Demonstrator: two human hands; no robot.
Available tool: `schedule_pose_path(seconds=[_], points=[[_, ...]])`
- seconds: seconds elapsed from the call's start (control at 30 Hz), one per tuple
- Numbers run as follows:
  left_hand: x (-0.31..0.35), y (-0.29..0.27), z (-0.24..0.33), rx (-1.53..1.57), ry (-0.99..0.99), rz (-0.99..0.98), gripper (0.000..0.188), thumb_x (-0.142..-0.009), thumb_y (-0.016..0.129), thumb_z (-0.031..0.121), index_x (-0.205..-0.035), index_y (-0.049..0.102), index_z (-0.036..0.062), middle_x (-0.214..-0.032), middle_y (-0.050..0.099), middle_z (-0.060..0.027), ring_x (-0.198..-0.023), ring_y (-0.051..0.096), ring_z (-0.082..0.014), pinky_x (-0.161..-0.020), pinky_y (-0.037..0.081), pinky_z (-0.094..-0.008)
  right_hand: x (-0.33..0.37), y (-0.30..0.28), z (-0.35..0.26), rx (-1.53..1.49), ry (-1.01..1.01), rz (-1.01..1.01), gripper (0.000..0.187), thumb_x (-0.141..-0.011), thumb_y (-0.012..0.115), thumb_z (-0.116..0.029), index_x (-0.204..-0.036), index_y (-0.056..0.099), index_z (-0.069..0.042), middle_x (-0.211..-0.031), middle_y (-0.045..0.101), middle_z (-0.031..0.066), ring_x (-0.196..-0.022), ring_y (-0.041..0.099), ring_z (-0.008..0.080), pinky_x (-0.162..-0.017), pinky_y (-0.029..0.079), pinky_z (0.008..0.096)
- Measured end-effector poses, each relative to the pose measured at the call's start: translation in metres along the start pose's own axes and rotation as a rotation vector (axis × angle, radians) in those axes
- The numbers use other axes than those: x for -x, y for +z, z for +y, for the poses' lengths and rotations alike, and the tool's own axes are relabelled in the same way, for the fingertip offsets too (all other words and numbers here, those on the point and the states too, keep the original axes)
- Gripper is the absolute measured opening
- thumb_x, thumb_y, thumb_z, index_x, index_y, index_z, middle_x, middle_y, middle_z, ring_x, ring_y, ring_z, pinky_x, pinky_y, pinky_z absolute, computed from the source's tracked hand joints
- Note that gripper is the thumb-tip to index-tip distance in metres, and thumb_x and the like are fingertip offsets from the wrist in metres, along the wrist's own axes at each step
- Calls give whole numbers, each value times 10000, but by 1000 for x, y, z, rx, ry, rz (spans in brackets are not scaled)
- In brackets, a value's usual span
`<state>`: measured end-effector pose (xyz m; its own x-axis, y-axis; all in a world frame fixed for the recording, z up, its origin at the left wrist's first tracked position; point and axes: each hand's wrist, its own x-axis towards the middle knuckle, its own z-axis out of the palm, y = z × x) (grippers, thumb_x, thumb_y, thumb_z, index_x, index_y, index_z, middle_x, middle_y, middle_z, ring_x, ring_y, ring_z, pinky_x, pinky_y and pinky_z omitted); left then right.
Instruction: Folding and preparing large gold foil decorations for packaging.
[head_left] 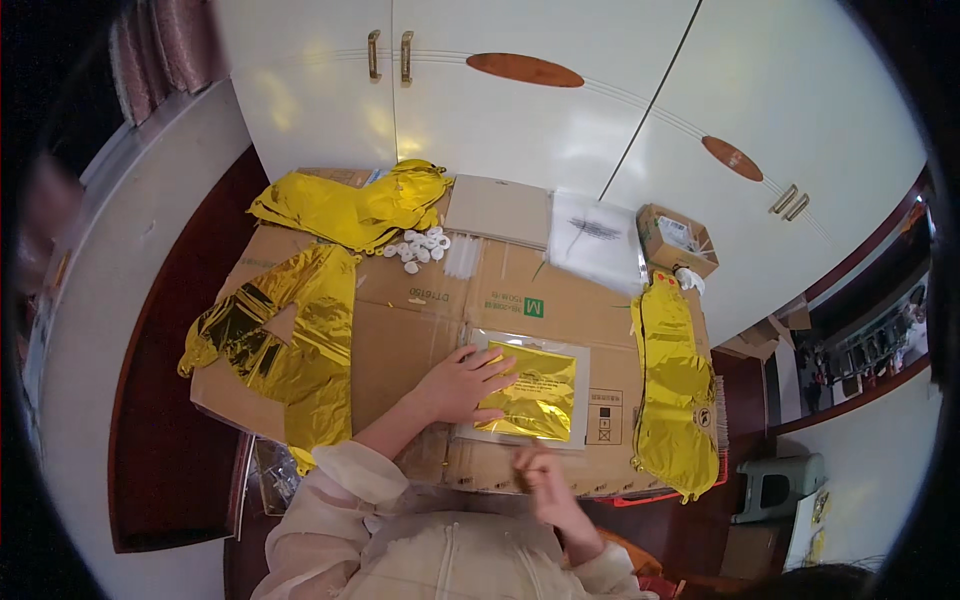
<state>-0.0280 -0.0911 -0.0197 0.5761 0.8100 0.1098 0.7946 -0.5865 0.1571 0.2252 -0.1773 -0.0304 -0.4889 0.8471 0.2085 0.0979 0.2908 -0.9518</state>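
Observation:
My left hand (455, 388) lies with its fingers spread over the left side of a flat clear packet (582, 372). A folded sheet of shiny gold foil (535, 390) shows inside it, in front of pale card. The packet rests on a flattened cardboard sheet (400, 350). Just below it, at the cardboard's near edge, my right hand (547, 488) is curled with the fingers drawn together. Slight blur hides what those fingers hold, if anything.
Flat gold foil balloons lie at the far left (330, 210), left (315, 330) and right (675, 380). Behind the packet are small white rolls (415, 245), clear strips (461, 257), grey cards (498, 210), clear bags (595, 235) and a small box (665, 238). White cabinets (510, 120) stand behind.

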Motion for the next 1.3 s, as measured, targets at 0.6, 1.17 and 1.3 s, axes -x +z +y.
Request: schedule_pose_path(seconds=[0.6, 1.17, 1.3], points=[[28, 4, 59, 26, 2, -29, 635, -899, 525, 533, -1397, 447, 147, -1502, 361, -81, -1401, 300, -287, -1119, 241, -514, 55, -118, -62, 940, -122, -37, 518, -732, 784, -408, -1097, 616, -80, -1127, 635, 74, -839, 646, 221, -721, 529, 328], [59, -11, 74, -105, -15, -29, 637, -872, 577, 498, -1381, 459, 134, -1440, 442, -96, -1354, 383, -285, -1119, 259, -513, 56, -81, 8, 1092, -237, -189, 576, -713, 722, -164, -1275, 600, -139, -1326, 582, 36, -538, 609, 128, -497, 506, 262], [87, -27, 89, 130, 159, -18, 606, -785, 666, 424, -1269, 528, 87, -1372, 492, -85, -1276, 452, -252, -1066, 353, -443, 53, -82, 5, 1084, -245, -204, 525, -726, 714, -171, -1243, 627, -139, -1296, 605, 40, -510, 594, 123, -486, 501, 260]])
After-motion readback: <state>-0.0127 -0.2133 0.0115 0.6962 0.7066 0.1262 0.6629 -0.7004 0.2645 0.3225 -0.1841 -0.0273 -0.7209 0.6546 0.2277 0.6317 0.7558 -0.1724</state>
